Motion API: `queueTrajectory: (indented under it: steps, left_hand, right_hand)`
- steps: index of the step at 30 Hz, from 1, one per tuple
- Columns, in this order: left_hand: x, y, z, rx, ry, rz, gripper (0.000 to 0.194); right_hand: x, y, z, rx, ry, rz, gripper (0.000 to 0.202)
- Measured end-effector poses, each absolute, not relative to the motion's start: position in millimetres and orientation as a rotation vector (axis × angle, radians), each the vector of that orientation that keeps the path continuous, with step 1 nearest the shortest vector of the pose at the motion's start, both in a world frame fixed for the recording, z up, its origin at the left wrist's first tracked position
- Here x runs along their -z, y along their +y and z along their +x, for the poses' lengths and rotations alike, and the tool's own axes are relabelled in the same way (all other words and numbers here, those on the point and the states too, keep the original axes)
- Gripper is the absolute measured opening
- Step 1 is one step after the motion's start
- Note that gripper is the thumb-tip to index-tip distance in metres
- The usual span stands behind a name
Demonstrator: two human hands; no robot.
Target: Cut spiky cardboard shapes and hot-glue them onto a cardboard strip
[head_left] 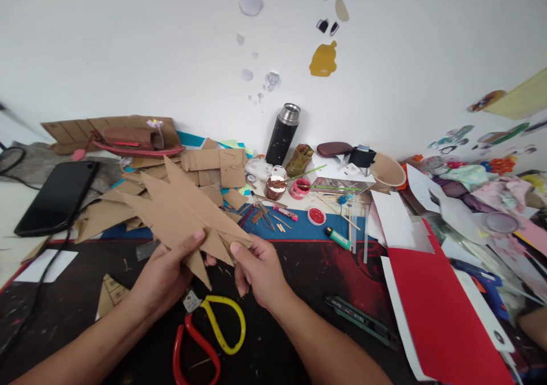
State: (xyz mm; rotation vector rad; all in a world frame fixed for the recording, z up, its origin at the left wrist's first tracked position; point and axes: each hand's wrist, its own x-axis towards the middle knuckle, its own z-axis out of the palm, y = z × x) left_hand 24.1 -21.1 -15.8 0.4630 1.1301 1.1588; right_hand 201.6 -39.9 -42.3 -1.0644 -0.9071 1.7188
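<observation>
A black slab-shaped phone [57,196] is noted at the far left of the counter [299,271], its cable trailing toward the near edge, where it could be snagged by a forearm. The spiky brown cardboard cut-out [179,211] is held above the counter, left of centre, by both hands: the fingers of the left hand [164,274] are closed on its lower edge with the thumb on top, and the fingers of the right hand [258,271] are pinched on its right-hand point. A thin point is judged liable to be bent or torn if the grip is tightened or twisted. The red-and-yellow-handled scissors [209,334] lie directly beneath the hands and could be knocked. Further right, a black steel-capped flask [282,133] stands upright and closed against the wall. A small brown jar [274,187] and a pink pot [299,188] stand open, apparently holding paint, with green-handled brushes [325,187] resting across them; spillage is judged possible if they are struck. A small round lid of red paint [317,216] lies open. The beige bowl [388,172] is tilted; its contents cannot be made out.
</observation>
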Motion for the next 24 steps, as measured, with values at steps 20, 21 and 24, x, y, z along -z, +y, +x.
queueTrajectory:
  steps: [20, 21, 24]
  left_hand:
    - [22.1, -19.8, 19.6, -1.258, 1.232, 0.675, 0.048]
    - [21.0, -18.4, 20.0, -1.288, 1.228, 0.653, 0.047]
    - [19.6, -15.6, 19.0, -1.325, 1.219, 0.649, 0.045]
  right_hand:
    - [44.0, -39.8, 201.8, -1.679, -0.906, -1.090, 0.056]
    - [44.4, -39.8, 202.0, -1.683, -0.896, -1.087, 0.055]
    - [43.9, -39.7, 202.5, -1.692, -0.874, -1.092, 0.055]
